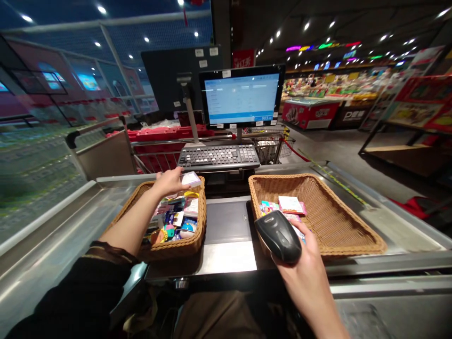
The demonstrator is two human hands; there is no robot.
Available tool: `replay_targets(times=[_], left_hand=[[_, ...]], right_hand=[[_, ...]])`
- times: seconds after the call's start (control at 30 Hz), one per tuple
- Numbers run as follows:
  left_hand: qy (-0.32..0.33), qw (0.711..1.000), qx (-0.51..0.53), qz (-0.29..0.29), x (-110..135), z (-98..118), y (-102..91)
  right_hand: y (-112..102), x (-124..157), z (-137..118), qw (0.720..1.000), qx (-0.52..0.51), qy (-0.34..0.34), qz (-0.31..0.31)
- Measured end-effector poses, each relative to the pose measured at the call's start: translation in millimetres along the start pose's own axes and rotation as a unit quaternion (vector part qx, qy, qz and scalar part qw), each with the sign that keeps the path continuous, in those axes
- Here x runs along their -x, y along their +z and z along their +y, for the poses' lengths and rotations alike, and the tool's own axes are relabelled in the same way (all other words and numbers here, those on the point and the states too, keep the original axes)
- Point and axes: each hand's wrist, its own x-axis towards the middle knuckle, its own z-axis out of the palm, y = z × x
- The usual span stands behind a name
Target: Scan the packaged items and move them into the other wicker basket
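My left hand [172,182] is closed on a small white box [190,178] at the back right corner of the left wicker basket [200,221]. That basket holds many small colourful packets and goods. In my right hand [303,254] is a black barcode scanner [278,236], held over the front left side of the right wicker basket [339,226]. Inside the right basket lie a white-topped box [291,205] with a pinkish edge and a few colourful packs, partly hidden behind the scanner.
A grey plate [228,221] is set in the counter between the baskets. Behind stand a keyboard [219,156] and a lit monitor [242,99]. Metal counter surfaces [56,235] run along both sides. A red freezer chest [310,113] and shop shelves are farther back.
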Motion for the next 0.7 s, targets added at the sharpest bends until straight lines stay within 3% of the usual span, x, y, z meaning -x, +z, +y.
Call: replay_targets(times=[0.13, 0.23, 0.33, 0.5, 0.7], left_hand=[[0.134, 0.986, 0.011, 0.101, 31.5, 40.8, -0.1], [0.226, 0.961, 0.027, 0.158, 46.9, 70.9, 12.3], [0.273, 0.936, 0.032, 0.219, 54.7, 91.7, 30.1], [0.307, 0.912, 0.041, 0.27, 60.6, 101.3, 57.0], [0.325, 0.899, 0.041, 0.29, 65.3, 102.1, 65.8]], right_hand=[[5.3, -8.7, -3.0, 1.0, -0.015, -0.007, -0.002], [4.1, -16.6, 0.8, 1.0, 0.001, -0.021, -0.014], [2.5, -22.6, -0.6, 0.999, 0.022, -0.023, -0.011], [9.2, -22.4, -12.5, 1.0, 0.021, -0.017, -0.003], [24.4, -14.2, -20.8, 0.999, 0.031, -0.028, -0.025]])
